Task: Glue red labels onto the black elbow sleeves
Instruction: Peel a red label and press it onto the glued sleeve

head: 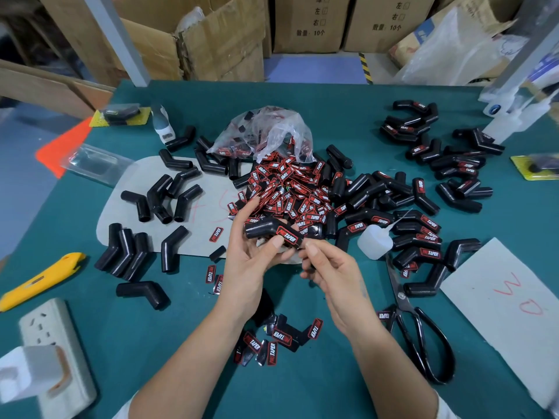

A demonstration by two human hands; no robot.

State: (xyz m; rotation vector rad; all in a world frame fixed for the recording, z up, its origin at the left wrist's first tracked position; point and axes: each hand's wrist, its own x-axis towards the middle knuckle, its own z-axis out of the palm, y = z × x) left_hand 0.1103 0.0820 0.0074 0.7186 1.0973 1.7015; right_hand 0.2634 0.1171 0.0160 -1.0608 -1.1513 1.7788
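Observation:
My left hand [252, 258] holds a black elbow sleeve [263, 229] above the table, thumb pressing beside the red label [290, 234] on it. My right hand [329, 269] is just right of the sleeve's end, fingers curled, fingertips touching near the label's edge; whether it pinches anything I cannot tell. A heap of loose red labels [287, 186] spills from a clear plastic bag [266, 131] behind the hands. Plain black sleeves [163, 195] lie to the left, labelled sleeves [423, 234] to the right. A small glue bottle [375, 241] lies right of my hands.
Black scissors [420, 334] lie at the right, a yellow utility knife [39, 279] and a power strip [51, 337] at the left. Several loose labels [278, 337] rest between my forearms. White cards [511, 300] and cardboard boxes [217, 40] border the green table [302, 385].

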